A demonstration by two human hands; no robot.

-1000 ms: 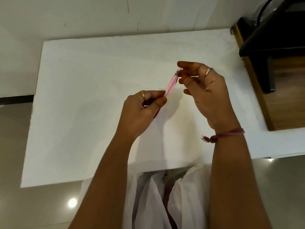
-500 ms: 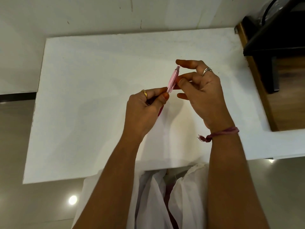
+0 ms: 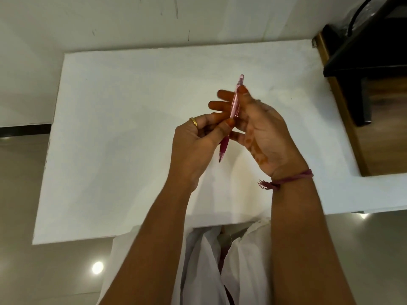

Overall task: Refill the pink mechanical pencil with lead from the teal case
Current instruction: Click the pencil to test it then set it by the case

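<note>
Our left hand (image 3: 196, 148) pinches the pink pencil (image 3: 232, 111) around its middle, thumb and fingertips closed on the barrel just above the darker grip. Our right hand (image 3: 262, 130) stands just to the right of it, palm turned toward us, fingers loosely spread; its thumb tip rests against the upper barrel near the cap, and the fingers show behind the barrel, so we judge it steadies the pencil rather than gripping it hard. The pencil is held upright above the table, cap end far, writing tip near and pointing down toward us.

Around the hands lies the white table (image 3: 114, 133), bare where we can see it. A dark wooden cabinet (image 3: 374, 111) stands at the far right, and a white garment (image 3: 204, 267) hangs below the near edge.

We cannot find the teal case anywhere in view, nor any loose lead. We judge we are at the pencil end of the job: either opening the cap or closing it. The next move calls for a fine pinch on the small cap at the far end while the left hand keeps the barrel from turning.
</note>
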